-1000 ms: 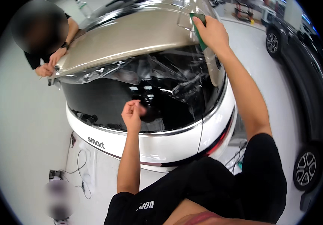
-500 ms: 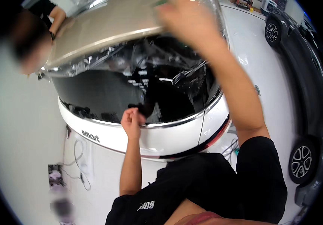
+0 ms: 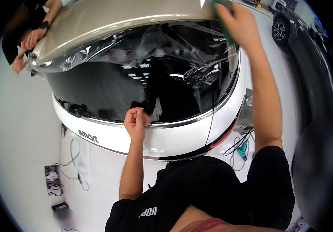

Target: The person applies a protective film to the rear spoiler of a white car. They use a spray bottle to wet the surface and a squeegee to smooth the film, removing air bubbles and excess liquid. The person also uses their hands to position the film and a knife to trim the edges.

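Note:
My right hand (image 3: 239,29) is closed round a green squeegee (image 3: 225,30) at the right corner of the car's champagne upper panel (image 3: 131,11). Crumpled clear film (image 3: 108,48) hangs below that panel over the dark rear window (image 3: 174,100). My left hand (image 3: 135,121) is raised by the window's lower edge, fingers curled together; I cannot make out anything inside them. The white body band (image 3: 174,137) curves below the glass. At the far left corner, a co-worker's hands (image 3: 33,40) are at the panel and film edge.
The co-worker (image 3: 16,29) leans at the car's upper left. A dark car (image 3: 309,65) stands along my right. Cables and a teal tool (image 3: 242,150) lie on the white floor (image 3: 101,170) below the bumper. More cables run to small pale devices (image 3: 53,188) at lower left.
My right hand swept leftward along the panel, blurred, then came back right to the corner with the squeegee. The co-worker's head and hands shifted. My left hand stayed near the window's lower edge.

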Available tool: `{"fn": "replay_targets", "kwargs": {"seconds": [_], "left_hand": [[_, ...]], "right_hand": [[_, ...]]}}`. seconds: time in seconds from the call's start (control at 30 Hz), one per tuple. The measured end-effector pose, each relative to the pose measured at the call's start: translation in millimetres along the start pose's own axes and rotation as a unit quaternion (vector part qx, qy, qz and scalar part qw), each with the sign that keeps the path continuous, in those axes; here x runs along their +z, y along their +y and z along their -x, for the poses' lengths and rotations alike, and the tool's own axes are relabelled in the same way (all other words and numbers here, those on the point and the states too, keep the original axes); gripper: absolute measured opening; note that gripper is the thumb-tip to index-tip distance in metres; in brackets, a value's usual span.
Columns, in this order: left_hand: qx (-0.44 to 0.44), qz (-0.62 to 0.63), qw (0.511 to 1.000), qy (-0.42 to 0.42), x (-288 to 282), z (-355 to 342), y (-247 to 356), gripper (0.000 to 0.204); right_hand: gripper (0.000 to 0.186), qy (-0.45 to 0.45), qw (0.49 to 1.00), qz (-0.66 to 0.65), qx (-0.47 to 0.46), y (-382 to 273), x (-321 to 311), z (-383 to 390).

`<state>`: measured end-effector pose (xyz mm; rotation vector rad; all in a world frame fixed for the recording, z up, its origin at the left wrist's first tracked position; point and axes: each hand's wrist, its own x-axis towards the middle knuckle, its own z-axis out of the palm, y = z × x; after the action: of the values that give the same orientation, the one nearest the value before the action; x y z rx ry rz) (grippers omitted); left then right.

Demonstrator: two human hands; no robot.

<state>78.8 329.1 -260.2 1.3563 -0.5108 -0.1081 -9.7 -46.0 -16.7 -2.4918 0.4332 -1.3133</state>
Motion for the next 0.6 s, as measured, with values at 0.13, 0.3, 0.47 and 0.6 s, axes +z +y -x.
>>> {"fn": "replay_targets", "kwargs": {"seconds": [0.13, 0.3, 0.47, 0.6], "left_hand": [[-0.001, -0.011, 1.000, -0.025, 2.9, 0.8, 1.9, 0.011], [0.007, -0.016, 1.000, -0.022, -9.0, 6.7, -5.0, 0.011], [0.012, 0.001, 0.999, -0.031, 1.1, 4.5, -0.6, 0.012], [-0.009, -0.009, 1.000, -0.027, -10.4, 5.3, -10.3, 0.013]], "right_hand": [[0.052, -0.071, 0.984, 0.084, 0.140, 99.8, -25.6, 14.5], [0.051, 0.000, 1.000, 0.004, 0.019, -26.5, 1.1, 14.4], [0.052, -0.088, 0.972, 0.157, 0.151, 100.4, -34.8, 72.4], [0.037, -0.063, 0.944, 0.074, 0.316, 140.0, -87.4, 263.8]]}}
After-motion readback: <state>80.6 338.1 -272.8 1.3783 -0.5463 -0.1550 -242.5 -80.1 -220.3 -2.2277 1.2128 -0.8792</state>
